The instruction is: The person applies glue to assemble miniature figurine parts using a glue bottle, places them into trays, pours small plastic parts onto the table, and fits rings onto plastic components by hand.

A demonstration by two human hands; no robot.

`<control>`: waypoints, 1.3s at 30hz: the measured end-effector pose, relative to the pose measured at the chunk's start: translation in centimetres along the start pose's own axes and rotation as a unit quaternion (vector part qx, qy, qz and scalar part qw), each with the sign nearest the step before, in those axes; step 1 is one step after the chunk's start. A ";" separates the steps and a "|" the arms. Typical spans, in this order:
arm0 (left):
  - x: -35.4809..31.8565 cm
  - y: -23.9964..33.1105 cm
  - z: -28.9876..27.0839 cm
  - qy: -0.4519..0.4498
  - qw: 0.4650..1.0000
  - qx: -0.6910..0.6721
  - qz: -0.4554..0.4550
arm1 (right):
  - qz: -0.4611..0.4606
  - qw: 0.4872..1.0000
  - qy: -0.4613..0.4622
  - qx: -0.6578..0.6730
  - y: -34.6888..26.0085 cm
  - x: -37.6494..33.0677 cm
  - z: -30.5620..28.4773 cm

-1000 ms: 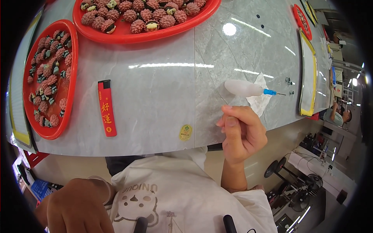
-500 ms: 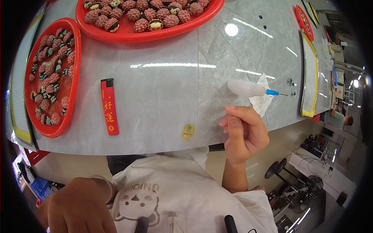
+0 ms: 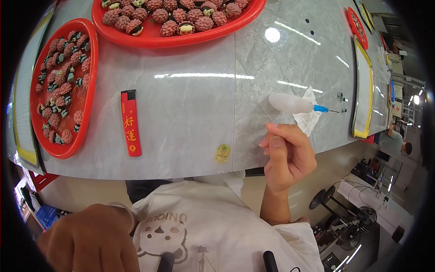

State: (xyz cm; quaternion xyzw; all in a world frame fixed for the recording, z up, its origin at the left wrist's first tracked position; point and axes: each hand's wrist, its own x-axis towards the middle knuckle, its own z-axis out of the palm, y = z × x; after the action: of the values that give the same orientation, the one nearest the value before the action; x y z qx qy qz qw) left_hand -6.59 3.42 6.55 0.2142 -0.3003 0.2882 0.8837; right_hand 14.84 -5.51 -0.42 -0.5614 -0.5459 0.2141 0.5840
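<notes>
Our right hand [image 3: 290, 158] is drawn narrow, thumb close against curled fingers, and sits just on our side of the white squeeze bottle [image 3: 290, 104]; we see nothing in that grip, though we cannot tell whether something tiny is hidden there. Our left hand [image 3: 93, 240] is low and well to the bottle's left, clear of the tabletop; its fingertips run out of view, so we cannot tell its grip.

The grey table [image 3: 190, 127] spreads all around the bottle. The larger red tray [image 3: 158, 43] stands beyond it to the left, the smaller red tray [image 3: 93, 86] well off to its left, both bearing pink, knobbly pieces. A yellow-edged panel [image 3: 361, 95] stands to the bottle's right.

The bottle itself lies on its side, its long axis running nearly left to right across the front of our right hand, much the nearer of the two. Its rounded end is to the left; its blue tip [image 3: 321, 109] and thin needle point right, away from our fingertips. The red lighter [image 3: 131, 124] lies well left of it, roughly crosswise to that axis. A crumpled tissue [image 3: 310, 122] is beneath its neck, an oval sticker [image 3: 222, 153] on its near left, and small dark pieces [image 3: 340, 96] are near its needle.
</notes>
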 end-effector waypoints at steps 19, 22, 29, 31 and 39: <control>-2.7 -4.1 -0.7 0.499 0.863 -0.014 0.073 | 0.028 0.999 0.029 -0.008 -0.3 -0.1 -0.1; -3.0 -4.2 -0.9 0.481 0.871 -0.030 0.096 | 0.031 0.999 0.029 -0.010 -0.3 -0.2 0.1; -0.4 -6.2 5.7 0.546 0.806 0.219 0.066 | 0.025 0.999 0.028 0.013 0.6 -0.4 -1.0; 0.0 -4.7 4.9 0.411 0.896 0.158 0.057 | 0.019 0.999 0.027 -0.017 -0.6 -0.2 -0.2; 0.9 -5.4 4.7 0.203 0.979 0.017 0.021 | 0.016 1.000 -0.004 -0.016 0.1 -0.1 -1.0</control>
State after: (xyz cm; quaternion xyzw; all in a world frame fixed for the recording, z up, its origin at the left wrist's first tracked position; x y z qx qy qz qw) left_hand -4.47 -2.84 9.39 0.1602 -0.1145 0.3493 0.9161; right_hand 15.68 -5.95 -0.30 -0.5785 -0.5424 0.2174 0.5691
